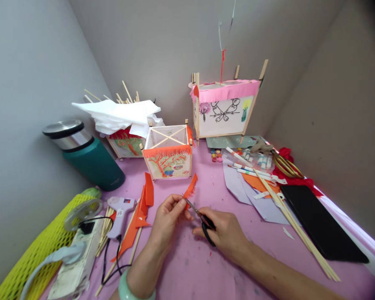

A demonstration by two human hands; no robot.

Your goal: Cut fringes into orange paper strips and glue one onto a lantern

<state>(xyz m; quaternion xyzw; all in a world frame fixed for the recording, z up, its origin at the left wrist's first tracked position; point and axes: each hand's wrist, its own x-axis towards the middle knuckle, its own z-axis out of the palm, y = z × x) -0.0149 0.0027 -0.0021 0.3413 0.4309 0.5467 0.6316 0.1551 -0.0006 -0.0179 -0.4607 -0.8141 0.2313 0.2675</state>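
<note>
A narrow orange paper strip (191, 186) stands just below the middle of the view, slanting with its tapered tip toward one o'clock. It is bright and matt; the edge facing about ten o'clock looks smooth, while the edge facing about four is snipped into a fine, uneven fringe. Its lower end is pinched between the thumb and forefinger of the left hand (171, 212), those fingers closed together on the paper. The right hand (226, 231) has its fingers curled around the black handles of the scissors (208, 225), whose blades point to ten o'clock and meet the strip's lower end; how far apart the blades are, I cannot tell.

Taking the strip as the centre of the dial, a small lantern (167, 166) stands at ten to eleven o'clock on the pink surface (200, 275), its painted tree panel topped by similar orange fringe. A larger lantern (225, 114) with pink fringe and drawn birds is at one. Loose orange paper pieces (133, 233) lie at eight, beside a glue gun (120, 214); a black flat device (321, 225) lies at about four.
</note>
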